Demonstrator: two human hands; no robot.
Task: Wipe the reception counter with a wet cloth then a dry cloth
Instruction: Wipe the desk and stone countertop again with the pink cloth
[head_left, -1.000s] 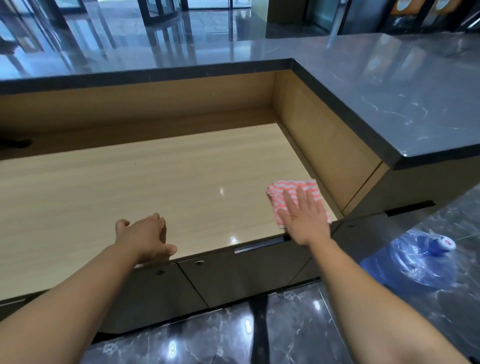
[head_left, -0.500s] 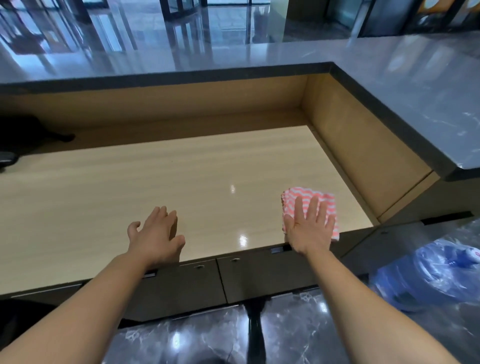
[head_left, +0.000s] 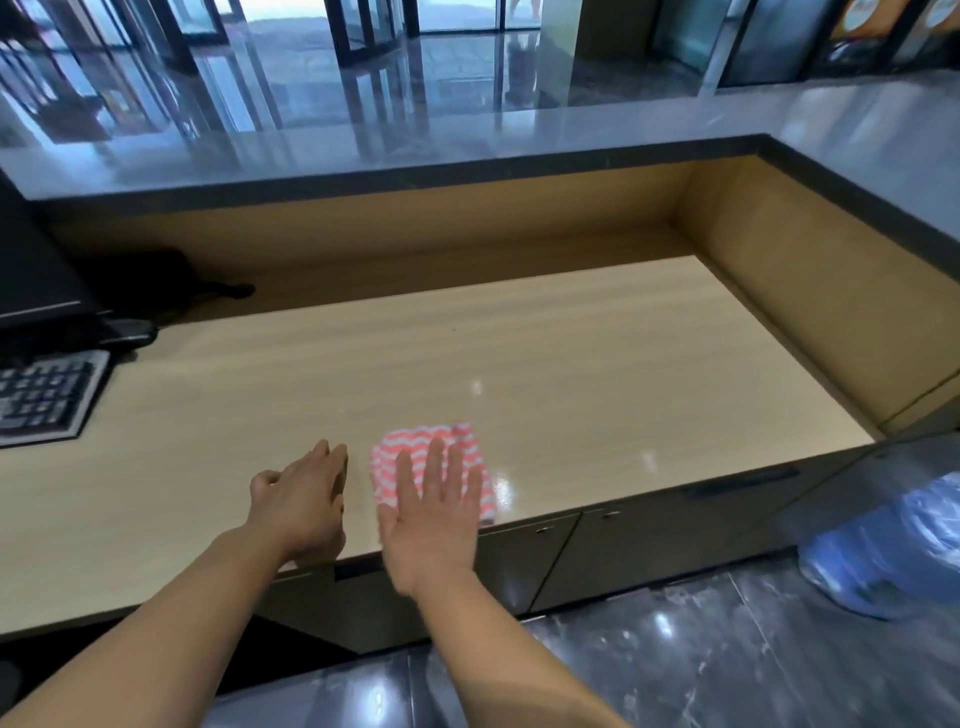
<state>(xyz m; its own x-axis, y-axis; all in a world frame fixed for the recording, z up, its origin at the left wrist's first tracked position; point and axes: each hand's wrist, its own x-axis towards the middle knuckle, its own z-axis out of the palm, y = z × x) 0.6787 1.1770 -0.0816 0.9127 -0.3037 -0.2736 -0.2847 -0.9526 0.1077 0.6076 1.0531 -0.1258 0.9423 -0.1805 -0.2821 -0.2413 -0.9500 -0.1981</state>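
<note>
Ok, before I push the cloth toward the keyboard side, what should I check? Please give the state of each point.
1. The right hand lies flat on the cloth: ok.
2. The cloth is wholly on the counter: ok, though near the front edge.
3. The path beside the cloth is free: not ok, the left hand rests on the counter close on that side.
4. The keyboard is clear of the cloth: ok, it lies far off at the left end.
5. The cloth is wet enough: cannot tell.

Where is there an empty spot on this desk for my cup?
The wooden desktop is bare from the striped cloth right to the side wall, and beyond it to the back wall. Crowded: the left end by the keyboard.
</note>
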